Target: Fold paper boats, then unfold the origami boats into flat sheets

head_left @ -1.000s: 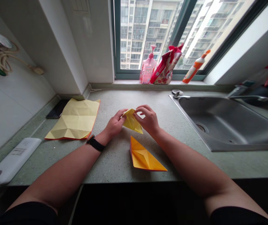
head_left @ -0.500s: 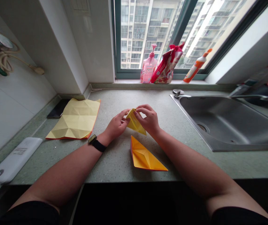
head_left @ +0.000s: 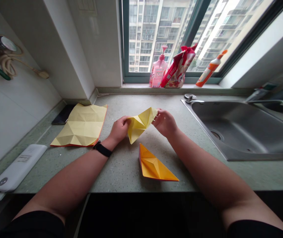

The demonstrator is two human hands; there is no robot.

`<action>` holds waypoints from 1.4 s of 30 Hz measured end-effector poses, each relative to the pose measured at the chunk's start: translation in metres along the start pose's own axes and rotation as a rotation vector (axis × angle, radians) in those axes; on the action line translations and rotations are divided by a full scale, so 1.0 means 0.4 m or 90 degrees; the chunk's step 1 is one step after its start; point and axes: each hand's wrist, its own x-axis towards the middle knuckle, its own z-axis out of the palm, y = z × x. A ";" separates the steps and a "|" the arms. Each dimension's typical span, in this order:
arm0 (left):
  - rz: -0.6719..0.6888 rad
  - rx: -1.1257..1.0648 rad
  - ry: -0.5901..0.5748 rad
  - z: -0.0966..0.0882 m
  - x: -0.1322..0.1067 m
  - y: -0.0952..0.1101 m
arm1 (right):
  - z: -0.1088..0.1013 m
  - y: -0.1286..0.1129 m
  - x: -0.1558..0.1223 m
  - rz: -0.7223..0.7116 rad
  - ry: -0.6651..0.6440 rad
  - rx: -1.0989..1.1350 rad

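Between my hands hangs a partly unfolded yellow paper piece (head_left: 140, 124), lifted just above the counter. My left hand (head_left: 118, 129) pinches its left edge, and a black watch sits on that wrist. My right hand (head_left: 165, 122) grips the paper's upper right corner with closed fingers. Just in front of the hands, a folded orange paper shape (head_left: 154, 165) lies flat on the speckled countertop (head_left: 121, 168). A creased yellow sheet (head_left: 82, 125) lies spread out to the left of my left hand.
A steel sink (head_left: 240, 132) with its tap fills the right side. On the windowsill stand a pink pump bottle (head_left: 157, 71), a red bag (head_left: 177, 69) and an orange bottle (head_left: 209, 71). A dark phone (head_left: 62, 114) and a white power bank (head_left: 19, 168) lie at the left.
The yellow piece has been pulled open wider and raised; my hands have moved apart, the right one sliding to the paper's upper right corner.
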 end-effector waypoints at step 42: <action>-0.208 -0.526 0.081 -0.017 0.027 0.005 | -0.010 0.084 0.000 -0.055 -0.029 -0.384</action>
